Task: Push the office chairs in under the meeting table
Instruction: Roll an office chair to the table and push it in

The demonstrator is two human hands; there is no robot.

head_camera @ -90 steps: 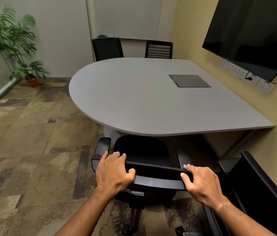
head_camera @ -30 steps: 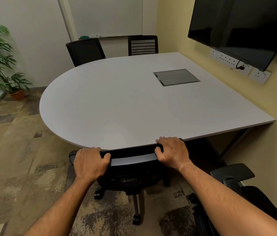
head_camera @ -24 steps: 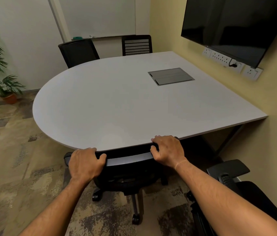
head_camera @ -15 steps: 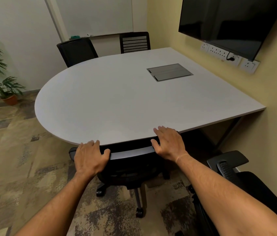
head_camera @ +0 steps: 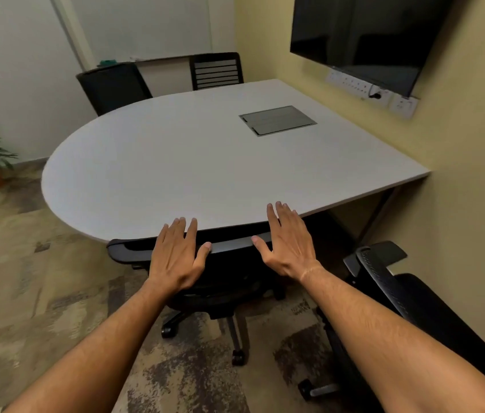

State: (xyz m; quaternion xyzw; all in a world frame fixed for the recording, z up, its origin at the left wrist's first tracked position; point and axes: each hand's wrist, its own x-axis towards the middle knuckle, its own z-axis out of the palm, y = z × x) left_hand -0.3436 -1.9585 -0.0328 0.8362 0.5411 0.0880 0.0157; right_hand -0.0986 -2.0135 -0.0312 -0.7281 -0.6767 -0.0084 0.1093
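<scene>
two hands flat, fingers spread: my left hand (head_camera: 175,257) and right hand (head_camera: 289,242) rest on the chair (head_camera: 229,281) backrest, tucked under the meeting table (head_camera: 175,162). it should roll lightly on casters over carpet (head_camera: 41,278); push at the top rail. another chair (head_camera: 414,308) waits right.

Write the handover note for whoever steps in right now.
Left hand and right hand: open, fingers straight, over the top rail of the near office chair, holding nothing.
Near office chair: backrest at the edge of the meeting table, seat under it. Looks done.
Left: the chair on the right, beside the right forearm, stands clear of the table. Push it in next.
Two far chairs sit against the far edge.
</scene>
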